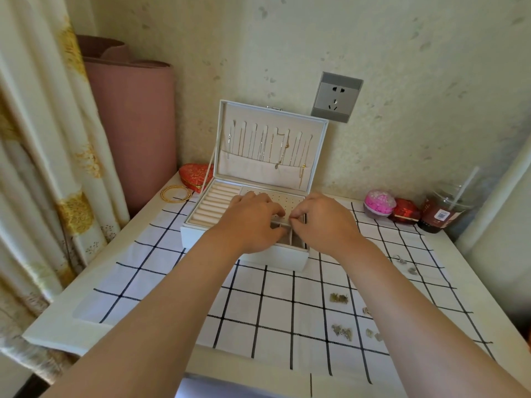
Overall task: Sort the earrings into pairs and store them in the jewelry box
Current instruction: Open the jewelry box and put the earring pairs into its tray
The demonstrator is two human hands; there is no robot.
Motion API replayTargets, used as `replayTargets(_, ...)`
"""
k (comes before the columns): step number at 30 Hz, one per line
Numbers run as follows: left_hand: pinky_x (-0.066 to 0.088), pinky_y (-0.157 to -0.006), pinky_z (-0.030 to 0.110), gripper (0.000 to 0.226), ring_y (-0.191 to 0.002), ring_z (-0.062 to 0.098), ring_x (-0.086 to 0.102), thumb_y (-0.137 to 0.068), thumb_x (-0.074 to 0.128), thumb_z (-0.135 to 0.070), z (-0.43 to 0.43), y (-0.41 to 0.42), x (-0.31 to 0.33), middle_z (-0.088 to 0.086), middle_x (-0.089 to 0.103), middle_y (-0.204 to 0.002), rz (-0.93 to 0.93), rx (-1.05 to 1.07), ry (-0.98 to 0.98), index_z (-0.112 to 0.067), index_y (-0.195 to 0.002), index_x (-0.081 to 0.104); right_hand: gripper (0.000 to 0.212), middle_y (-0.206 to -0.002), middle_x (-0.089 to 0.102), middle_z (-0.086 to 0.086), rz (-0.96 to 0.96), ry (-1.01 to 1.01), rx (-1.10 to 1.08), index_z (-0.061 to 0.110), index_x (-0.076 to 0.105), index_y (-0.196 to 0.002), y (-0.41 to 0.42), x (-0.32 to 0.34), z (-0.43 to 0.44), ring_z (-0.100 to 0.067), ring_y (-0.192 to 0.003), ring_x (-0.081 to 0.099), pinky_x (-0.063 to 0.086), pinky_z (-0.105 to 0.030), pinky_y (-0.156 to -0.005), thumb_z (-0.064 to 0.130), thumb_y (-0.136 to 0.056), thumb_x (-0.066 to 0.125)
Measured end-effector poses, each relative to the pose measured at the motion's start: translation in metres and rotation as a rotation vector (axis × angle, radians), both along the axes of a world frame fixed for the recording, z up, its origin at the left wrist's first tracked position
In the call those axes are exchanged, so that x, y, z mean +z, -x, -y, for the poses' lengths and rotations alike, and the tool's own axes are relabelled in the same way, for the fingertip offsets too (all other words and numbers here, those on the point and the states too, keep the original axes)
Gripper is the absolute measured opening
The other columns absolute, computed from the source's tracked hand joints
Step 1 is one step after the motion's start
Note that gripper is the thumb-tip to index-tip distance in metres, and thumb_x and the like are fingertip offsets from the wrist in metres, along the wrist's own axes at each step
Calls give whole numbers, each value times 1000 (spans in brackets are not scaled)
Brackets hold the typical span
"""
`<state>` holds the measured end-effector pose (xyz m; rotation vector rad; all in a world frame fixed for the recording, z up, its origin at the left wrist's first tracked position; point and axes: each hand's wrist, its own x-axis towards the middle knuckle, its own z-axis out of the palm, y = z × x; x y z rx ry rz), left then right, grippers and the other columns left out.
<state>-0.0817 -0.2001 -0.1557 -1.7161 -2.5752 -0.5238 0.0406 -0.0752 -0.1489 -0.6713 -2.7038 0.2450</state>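
A white jewelry box (281, 259) stands open at the back of the table, necklaces hanging inside its lid (270, 145). Both my hands are over its tray. My left hand (253, 222) has curled fingers over the perforated earring panel (290, 201). My right hand (324, 222) pinches something tiny at the panel's near edge, fingertips meeting those of the left; the item itself is too small to make out. Several loose earrings lie on the checked cloth at the right: one pair (339, 298), another pair (342, 331), and small ones (373, 334), (400, 258), (412, 270).
A red heart-shaped box (195, 173) and gold bangles (175, 193) lie left of the jewelry box. A pink ball (378, 202), a red box (406, 211) and a drink cup with straw (442, 211) stand at the back right. A pink roll (135, 124) leans at left.
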Motion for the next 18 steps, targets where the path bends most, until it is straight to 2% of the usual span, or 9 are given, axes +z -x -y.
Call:
replayTargets(3, 26, -106, 39, 46, -123, 19, 39, -89, 53, -54, -1, -1, -1, -6, 52, -129, 5, -6, -1, -34, -131, 57, 12, -100, 59, 10, -28, 69, 14, 34, 77, -93, -6, 1, -3, -11, -88, 60, 51, -30, -72, 32, -89, 66)
replayTargets(7, 25, -106, 38, 46, -121, 18, 40, -89, 52, -54, -1, -4, -1, -7, 52, -127, -8, 0, -10, -34, -130, 57, 17, -106, 56, 10, 14, 113, 34, 36, 75, -103, -9, -2, -5, -12, -94, 60, 54, -36, -81, 35, -89, 65)
replayTargets(12, 28, -104, 37, 41, -118, 17, 44, -91, 53, -50, -3, -13, -2, -7, 55, -124, -18, -7, -78, -35, -128, 58, 18, -111, 59, 16, -104, 215, 17, 37, 73, -103, -25, 5, -13, -7, -105, 58, 49, -32, -92, 28, -91, 64)
replayTargets(16, 31, -94, 31, 28, -109, 14, 47, -90, 57, -44, -10, -34, 3, -10, 59, -112, -17, -115, -164, -36, -117, 64, 19, -100, 66, 19, 22, 315, -4, 39, 72, -94, -55, 8, -22, -4, -98, 61, 50, -29, -90, 23, -91, 63)
replayTargets(18, 30, -90, 28, 24, -102, 11, 47, -90, 59, -42, -12, -49, 4, -12, 60, -104, -35, -199, -162, -36, -112, 66, 22, -96, 66, 20, 146, 374, 4, 42, 72, -87, -72, 8, -24, -1, -90, 62, 49, -24, -82, 21, -90, 63)
